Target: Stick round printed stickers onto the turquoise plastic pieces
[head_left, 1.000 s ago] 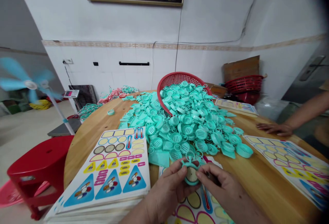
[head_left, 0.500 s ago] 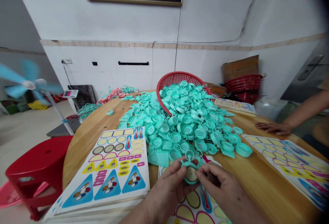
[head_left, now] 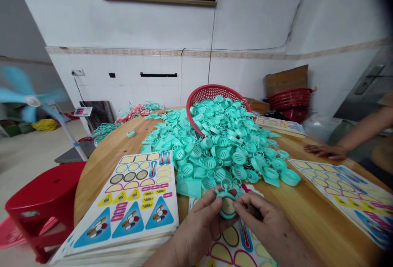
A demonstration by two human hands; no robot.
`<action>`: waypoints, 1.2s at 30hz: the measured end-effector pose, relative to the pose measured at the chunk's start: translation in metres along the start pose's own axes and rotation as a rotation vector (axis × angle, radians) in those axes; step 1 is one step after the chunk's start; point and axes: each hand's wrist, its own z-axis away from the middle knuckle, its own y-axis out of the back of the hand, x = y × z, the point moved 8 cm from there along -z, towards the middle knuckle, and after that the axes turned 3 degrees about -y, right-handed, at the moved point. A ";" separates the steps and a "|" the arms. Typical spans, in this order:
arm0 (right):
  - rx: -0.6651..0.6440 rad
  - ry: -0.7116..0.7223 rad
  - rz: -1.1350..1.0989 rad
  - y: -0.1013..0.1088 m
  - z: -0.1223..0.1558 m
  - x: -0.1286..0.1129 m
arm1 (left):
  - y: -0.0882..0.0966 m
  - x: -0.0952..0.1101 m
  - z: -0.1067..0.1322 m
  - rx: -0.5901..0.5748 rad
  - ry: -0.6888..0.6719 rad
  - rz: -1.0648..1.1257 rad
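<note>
My left hand (head_left: 201,225) and my right hand (head_left: 266,223) both pinch one round teal plastic piece (head_left: 227,205) with a pale disc sticker in its middle, held just above a sticker sheet (head_left: 236,250) at the table's near edge. My right fingertips press on the piece's face. A heap of like teal plastic pieces (head_left: 224,144) lies right behind it, spilling from a tipped red basket (head_left: 211,92).
A thick stack of sticker sheets (head_left: 135,197) lies left of my hands on the round wooden table (head_left: 307,218). Another person's hand (head_left: 325,151) rests at the far right by more sheets (head_left: 346,189). A red stool (head_left: 43,195) and a spinning fan (head_left: 30,101) stand at left.
My hands and the teal piece stay almost in place; my right fingers shift slightly over the piece's face. The view has tilted a little.
</note>
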 end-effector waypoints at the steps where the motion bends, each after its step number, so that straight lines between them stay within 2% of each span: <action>1: 0.007 0.010 0.010 0.001 0.000 -0.002 | 0.000 0.000 0.000 0.000 0.001 -0.003; 7: 0.071 0.062 0.135 0.005 0.000 -0.003 | 0.001 0.001 0.000 0.013 0.000 -0.030; 10: 0.078 0.110 0.221 0.003 0.001 0.000 | 0.004 -0.001 0.001 0.057 0.003 -0.065; 15: 0.116 0.166 0.368 -0.002 0.005 -0.001 | 0.009 -0.004 0.000 0.106 -0.013 -0.203; 18: 0.143 0.156 0.417 -0.004 0.008 -0.004 | 0.014 0.000 0.001 0.187 -0.027 -0.309; 21: 0.148 0.074 0.380 -0.004 0.009 -0.002 | 0.020 0.005 0.005 0.276 -0.003 -0.379; 24: 0.166 -0.057 0.240 0.001 0.009 0.004 | 0.024 0.004 0.006 0.288 0.037 -0.367; 26: 0.116 -0.094 0.136 0.000 0.009 0.004 | 0.026 0.003 0.006 0.275 0.064 -0.344; 29: 0.034 -0.062 0.067 -0.003 0.008 -0.003 | 0.026 0.002 0.004 0.266 0.077 -0.351; 36: 0.023 -0.003 0.091 -0.005 0.005 -0.006 | 0.017 0.007 -0.003 0.179 0.007 -0.433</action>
